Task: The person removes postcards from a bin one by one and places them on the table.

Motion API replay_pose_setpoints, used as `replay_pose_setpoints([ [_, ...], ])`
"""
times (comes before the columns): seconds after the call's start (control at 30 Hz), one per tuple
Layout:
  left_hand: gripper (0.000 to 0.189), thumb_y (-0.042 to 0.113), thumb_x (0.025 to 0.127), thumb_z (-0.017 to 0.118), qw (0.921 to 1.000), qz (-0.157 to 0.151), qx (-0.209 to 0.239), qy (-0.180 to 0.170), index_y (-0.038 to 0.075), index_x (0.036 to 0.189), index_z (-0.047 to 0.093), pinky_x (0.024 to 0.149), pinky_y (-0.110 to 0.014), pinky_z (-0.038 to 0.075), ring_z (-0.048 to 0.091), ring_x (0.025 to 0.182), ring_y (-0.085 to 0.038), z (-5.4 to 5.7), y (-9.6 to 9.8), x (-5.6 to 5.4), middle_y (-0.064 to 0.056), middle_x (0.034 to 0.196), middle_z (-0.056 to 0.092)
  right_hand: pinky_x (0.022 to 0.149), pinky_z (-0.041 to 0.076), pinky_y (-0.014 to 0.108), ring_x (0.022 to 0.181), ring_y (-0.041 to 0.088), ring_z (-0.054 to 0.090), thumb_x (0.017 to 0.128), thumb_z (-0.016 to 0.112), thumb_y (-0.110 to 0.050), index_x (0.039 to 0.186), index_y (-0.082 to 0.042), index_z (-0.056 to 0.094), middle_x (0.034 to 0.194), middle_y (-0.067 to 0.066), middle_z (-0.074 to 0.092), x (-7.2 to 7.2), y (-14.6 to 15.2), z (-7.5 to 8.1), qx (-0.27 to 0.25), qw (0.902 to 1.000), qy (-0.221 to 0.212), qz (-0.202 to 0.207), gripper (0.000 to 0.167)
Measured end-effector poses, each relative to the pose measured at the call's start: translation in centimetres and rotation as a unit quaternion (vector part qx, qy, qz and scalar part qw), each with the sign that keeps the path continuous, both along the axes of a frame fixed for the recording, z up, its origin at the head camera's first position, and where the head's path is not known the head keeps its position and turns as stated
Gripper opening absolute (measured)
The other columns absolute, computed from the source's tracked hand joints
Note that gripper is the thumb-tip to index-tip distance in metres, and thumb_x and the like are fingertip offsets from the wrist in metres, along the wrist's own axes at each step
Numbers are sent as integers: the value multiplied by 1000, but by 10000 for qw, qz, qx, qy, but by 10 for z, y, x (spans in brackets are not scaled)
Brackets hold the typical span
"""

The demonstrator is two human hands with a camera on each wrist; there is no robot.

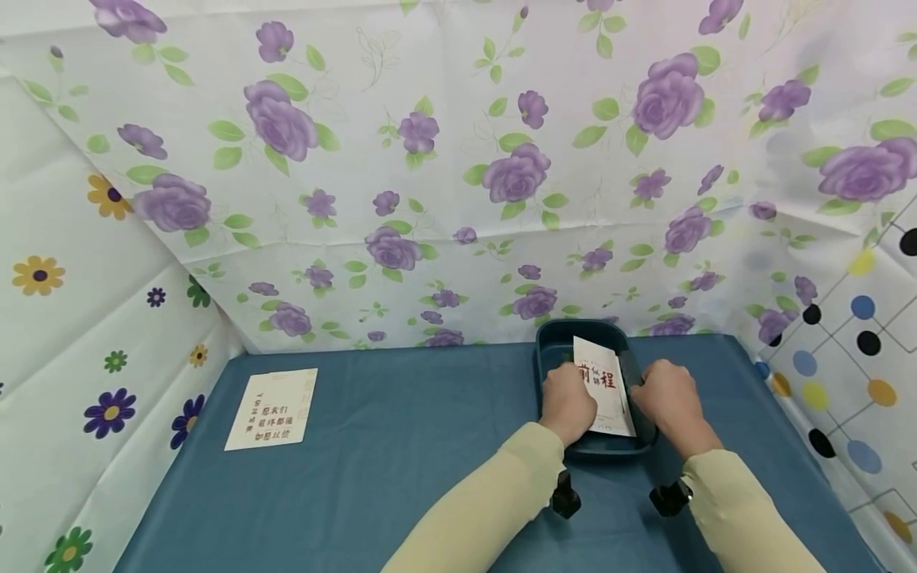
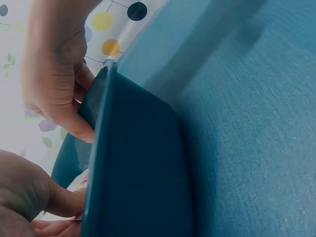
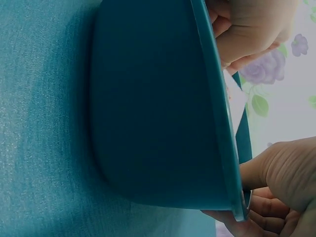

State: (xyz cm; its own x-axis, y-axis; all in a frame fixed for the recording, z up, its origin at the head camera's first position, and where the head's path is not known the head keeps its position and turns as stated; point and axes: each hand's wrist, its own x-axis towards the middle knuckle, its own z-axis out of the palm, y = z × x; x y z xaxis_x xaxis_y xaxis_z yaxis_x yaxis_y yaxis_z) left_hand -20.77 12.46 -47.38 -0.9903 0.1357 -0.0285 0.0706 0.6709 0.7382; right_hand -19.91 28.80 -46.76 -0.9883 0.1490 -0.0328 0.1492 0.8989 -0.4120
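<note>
In the head view, a dark teal plastic basin (image 1: 605, 455) stands at the back right of the table. A white card with red writing (image 1: 607, 402) leans inside it, tilted. My left hand (image 1: 569, 404) pinches this card at its left edge, over the basin. My right hand (image 1: 672, 404) grips the basin's right rim. In the right wrist view, the right hand (image 3: 284, 185) has its thumb inside the rim and fingers outside. The left hand (image 2: 32, 197) in the left wrist view is partly cut off, its fingers close to the basin wall (image 2: 143, 163).
A second card with brown writing (image 1: 275, 410) lies flat on the blue table cover (image 1: 401, 446) at the left. A flowered sheet (image 1: 401, 159) hangs behind the table, and a dotted sheet (image 1: 852, 382) on the right. A small black wrist device (image 1: 671, 499) hangs below each sleeve.
</note>
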Motion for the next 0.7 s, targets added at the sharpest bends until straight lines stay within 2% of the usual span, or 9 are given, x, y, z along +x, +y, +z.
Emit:
replay_pose_setpoints([
  [0.17,20,5,81,63,9988,25,-486,101,8,99,57,46,-26,43,58,55,-14,5,-4,-1,-4,73,60,40,23,25,38,10,20,85,57,-11,50,-18,27,47,-6,18,-2,0,-1,63,10000,6,-63,47],
  [0.4,8,6,82,65,9926,-180,-893,798,11,88,62,51,-24,45,62,64,-13,6,-13,0,-2,73,63,40,24,26,38,10,22,86,57,-13,50,-18,29,47,-6,19,-3,-1,-2,20,9999,-69,-75,46],
  [0.47,10,10,82,68,9910,-182,-948,932,10,91,64,53,-24,47,64,67,-13,7,-15,1,-2,76,65,40,24,26,38,11,23,86,57,-13,50,-18,29,47,-5,19,-3,-1,-2,24,9999,-96,-94,46],
  [0.57,17,13,82,70,9914,-190,-881,950,9,97,65,55,-26,49,66,72,-13,9,-17,2,-1,82,68,40,26,26,38,11,25,86,58,-14,50,-18,30,47,-6,20,-4,-1,-3,24,9997,-165,-151,46],
  [0.7,22,13,83,69,9953,-171,-508,807,9,105,66,59,-25,51,68,78,-13,10,-22,2,-3,89,71,40,27,26,37,12,28,87,60,-16,50,-18,31,46,-6,21,-4,-1,-3,59,9995,-221,-216,47],
])
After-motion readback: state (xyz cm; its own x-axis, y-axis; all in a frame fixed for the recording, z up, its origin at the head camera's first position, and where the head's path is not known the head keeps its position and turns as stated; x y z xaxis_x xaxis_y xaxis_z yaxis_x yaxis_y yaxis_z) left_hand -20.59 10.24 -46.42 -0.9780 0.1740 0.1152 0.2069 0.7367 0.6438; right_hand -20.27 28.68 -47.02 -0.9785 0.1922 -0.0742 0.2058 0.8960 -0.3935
